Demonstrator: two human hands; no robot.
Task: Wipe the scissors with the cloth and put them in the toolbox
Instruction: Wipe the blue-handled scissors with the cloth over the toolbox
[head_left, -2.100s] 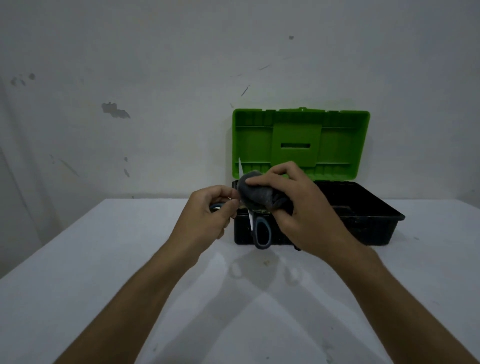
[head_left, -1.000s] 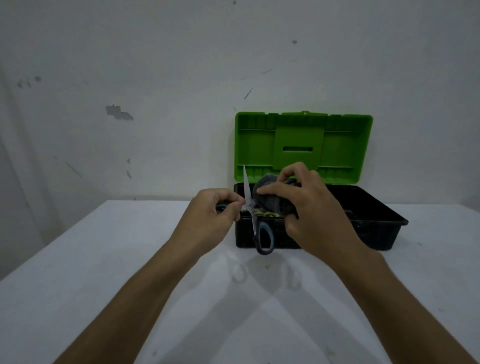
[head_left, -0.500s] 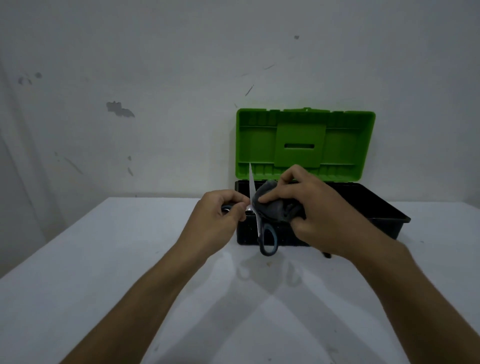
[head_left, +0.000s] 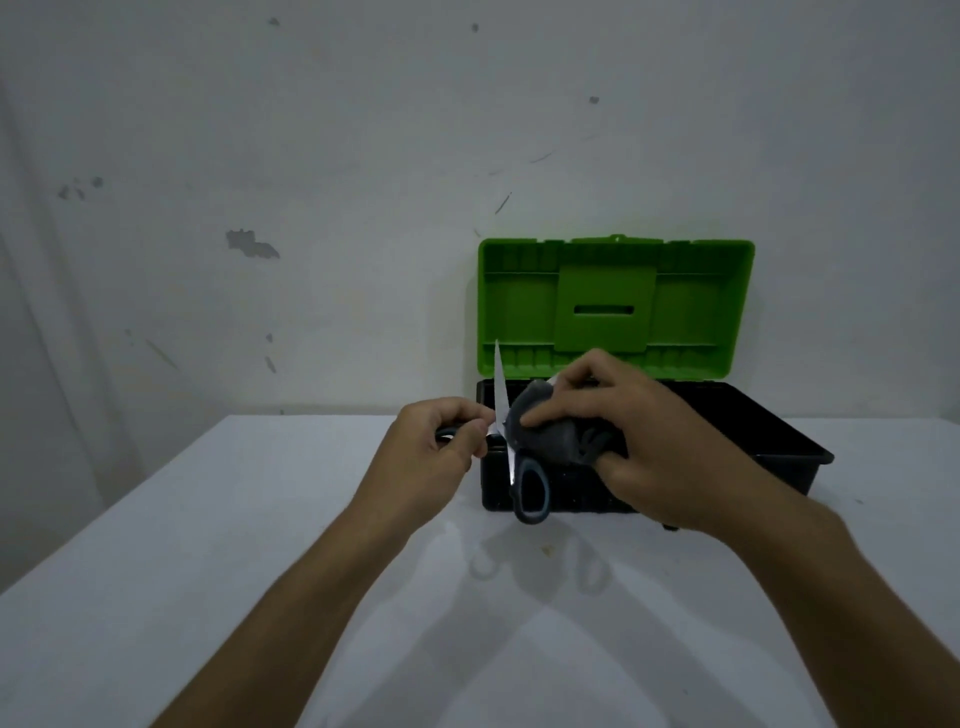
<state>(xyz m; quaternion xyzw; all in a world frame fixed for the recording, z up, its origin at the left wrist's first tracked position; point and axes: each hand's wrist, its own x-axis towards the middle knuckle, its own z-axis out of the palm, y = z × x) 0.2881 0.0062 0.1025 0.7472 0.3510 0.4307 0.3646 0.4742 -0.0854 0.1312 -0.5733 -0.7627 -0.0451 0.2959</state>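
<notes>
**One head-worn view, facing forward and down**

There is a single wide-angle view, from the person's head, looking ahead and tilted down across the white surface (head_left: 208, 597) toward the wall (head_left: 363, 156) at 12 o'clock. Both forearms enter from the bottom edge, at about 7 and 5 o'clock, and meet near the frame's centre, close to the lens. The open toolbox (head_left: 779, 447) sits farther off, just right of centre, toward 1 o'clock, against the wall. The wall fills the upper half. No second view shares the scene.

A bare makeshift work corner: scuffed white wall (head_left: 311, 156), plain white table (head_left: 156, 545), open green-lidded toolbox (head_left: 615, 306).
</notes>
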